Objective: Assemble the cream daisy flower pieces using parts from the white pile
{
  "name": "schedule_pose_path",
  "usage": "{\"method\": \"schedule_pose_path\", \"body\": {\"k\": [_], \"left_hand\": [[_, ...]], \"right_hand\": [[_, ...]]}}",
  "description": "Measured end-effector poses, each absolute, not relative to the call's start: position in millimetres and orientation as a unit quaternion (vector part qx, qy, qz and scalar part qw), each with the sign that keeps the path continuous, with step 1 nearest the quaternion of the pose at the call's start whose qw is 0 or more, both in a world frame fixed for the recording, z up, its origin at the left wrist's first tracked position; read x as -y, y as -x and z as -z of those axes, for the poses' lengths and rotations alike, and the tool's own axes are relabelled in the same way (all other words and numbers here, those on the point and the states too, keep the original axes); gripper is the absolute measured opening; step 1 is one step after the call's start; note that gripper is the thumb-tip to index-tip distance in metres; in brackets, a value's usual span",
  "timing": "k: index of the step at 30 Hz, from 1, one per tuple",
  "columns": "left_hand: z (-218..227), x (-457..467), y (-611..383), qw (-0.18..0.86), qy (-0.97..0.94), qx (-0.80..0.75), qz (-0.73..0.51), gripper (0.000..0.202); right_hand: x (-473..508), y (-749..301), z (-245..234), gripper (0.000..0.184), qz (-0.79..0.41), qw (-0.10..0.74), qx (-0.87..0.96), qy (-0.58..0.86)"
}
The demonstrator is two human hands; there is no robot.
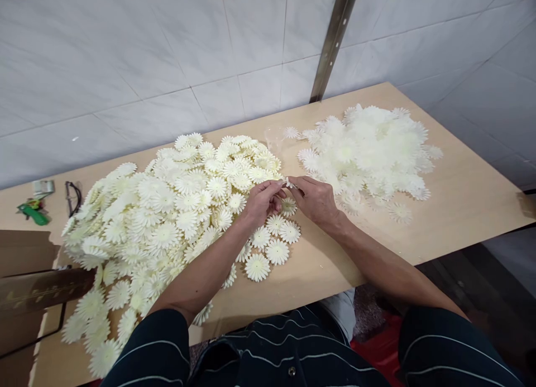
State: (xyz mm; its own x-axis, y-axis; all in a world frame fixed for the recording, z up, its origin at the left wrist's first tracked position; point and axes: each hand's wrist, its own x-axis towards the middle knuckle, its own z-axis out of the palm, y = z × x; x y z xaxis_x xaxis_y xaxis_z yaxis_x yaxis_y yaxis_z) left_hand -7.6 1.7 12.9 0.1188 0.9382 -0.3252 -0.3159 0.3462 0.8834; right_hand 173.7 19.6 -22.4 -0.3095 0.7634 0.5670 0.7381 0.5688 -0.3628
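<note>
Left hand [263, 201], right hand [317, 200] — petals [288, 182] between.

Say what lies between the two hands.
In the head view, a small white piece, too small to identify, lies between left hand and right hand, at the fingertips.

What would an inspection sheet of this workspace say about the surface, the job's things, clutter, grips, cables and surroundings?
Surface: pale tabletop, wood-toned.
Job's things: heap of cream flower pieces on the left; heap of whiter flower pieces on the right; small white piece between the hands.
Clutter: green object at far left, exact kind unclear; brown cardboard nearer the person.
Grips: left hand and right hand both pinch the small white piece.
Cables: dark looped item, possibly a cable; cannot tell.
Surroundings: tiled wall; metal upright.
</note>
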Motion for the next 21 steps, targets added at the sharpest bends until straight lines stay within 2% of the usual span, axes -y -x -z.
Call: {"method": "schedule_pose_path", "body": {"k": [5,9,16,21], "left_hand": [[-10.5,-1.5,6.2,0.674,-0.340,-0.454,-0.473,0.063],[-5.4,-4.3,6.1,0.663,-0.332,-0.466,-0.483,0.055],[-2.6,-6.4,5.9,0.641,-0.332,-0.490,-0.490,0.039],[0.9,-5.4,6.4,0.603,-0.362,-0.512,-0.493,0.035]], "right_hand": [[-17.8,-171.6,21.1,0.029,-0.031,0.343,0.813,0.470],[-18.2,-168.7,22.1,0.034,-0.065,0.332,0.810,0.478],[-23.9,-175.2,18.3,0.050,-0.223,0.364,0.776,0.465],[-24.4,-179.0,6.9,0.030,-0.224,0.428,0.740,0.469]]}}
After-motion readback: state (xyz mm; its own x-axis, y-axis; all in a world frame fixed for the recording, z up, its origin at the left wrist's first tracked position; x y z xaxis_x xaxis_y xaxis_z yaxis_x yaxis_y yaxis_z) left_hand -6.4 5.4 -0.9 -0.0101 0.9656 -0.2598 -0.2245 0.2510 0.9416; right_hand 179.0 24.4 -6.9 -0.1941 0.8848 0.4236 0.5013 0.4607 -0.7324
